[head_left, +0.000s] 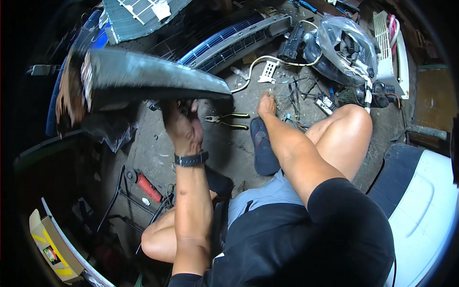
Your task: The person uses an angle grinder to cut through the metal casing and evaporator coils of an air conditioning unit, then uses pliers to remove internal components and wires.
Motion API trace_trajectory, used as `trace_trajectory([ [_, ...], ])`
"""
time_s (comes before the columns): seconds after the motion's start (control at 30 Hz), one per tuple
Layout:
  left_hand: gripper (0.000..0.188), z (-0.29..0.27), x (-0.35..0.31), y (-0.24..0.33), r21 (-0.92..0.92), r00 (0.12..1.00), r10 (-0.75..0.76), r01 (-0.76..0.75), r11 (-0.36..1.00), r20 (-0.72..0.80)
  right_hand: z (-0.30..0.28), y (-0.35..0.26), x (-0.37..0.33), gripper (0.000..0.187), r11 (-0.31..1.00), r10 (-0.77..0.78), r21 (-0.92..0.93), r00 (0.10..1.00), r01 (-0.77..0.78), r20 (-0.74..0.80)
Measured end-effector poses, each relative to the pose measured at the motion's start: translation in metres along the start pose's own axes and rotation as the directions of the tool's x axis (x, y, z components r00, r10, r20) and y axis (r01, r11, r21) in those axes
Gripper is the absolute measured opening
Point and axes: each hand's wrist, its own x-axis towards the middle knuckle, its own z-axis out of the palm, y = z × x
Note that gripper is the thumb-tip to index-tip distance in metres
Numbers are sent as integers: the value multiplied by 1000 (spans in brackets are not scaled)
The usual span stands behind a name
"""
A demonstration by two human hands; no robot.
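Where the lower part of the view is filled by the person's black shirt (306, 239) and light grey shorts (263, 196), both forearms are stretched forward past the bent legs. At the right, a white and black panel (425, 205) is seen close beside the body, and at the lower left a cardboard box (60, 251) marked with yellow strips is seen. Farther forward on the left, a red power tool (148, 186) is set near a black tubular frame (119, 193).

By the left hand (184, 124), ringed at the wrist by a black watch (191, 159), a long grey-blue piece (158, 71) is held raised above the floor (153, 153). That grip is closed at the underside of the piece, its fingers partly lost in shadow; the piece itself is blurred. The right hand (266, 104) is lowered near the floor, just beyond a dark shoe (264, 148); its fingers are bent, but whether anything is held in that grip cannot be told. Between the two hands, pliers (229, 120) with yellow-edged handles are laid on the floor, handles spread.

Beyond the right hand, a white slotted bracket (268, 71) is seen, with loose wires (299, 93) strewn to its right. Farther off, a clear plastic bag (346, 43) and a blue and grey slatted unit (234, 40) are placed.
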Motion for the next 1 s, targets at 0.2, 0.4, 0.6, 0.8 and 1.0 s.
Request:
trace_trajectory([
  [0.2,15,40,37,-7,66,984,-176,177,982,-22,11,7,2,56,999,22,42,999,-24,38],
  [0.4,28,42,59,-4,321,966,-257,233,918,36,7,14,2,51,995,67,72,995,-73,78],
  [0.6,40,7,74,27,472,944,-328,282,835,17,0,-17,-16,44,956,-234,204,966,209,108],
  [0.8,38,-57,44,12,860,963,-269,160,484,-28,26,-55,-24,30,896,-293,325,953,303,-79],
  [1.0,16,-152,-8,-36,391,842,-463,539,746,-276,27,-77,-31,22,871,-490,123,861,477,133],
])
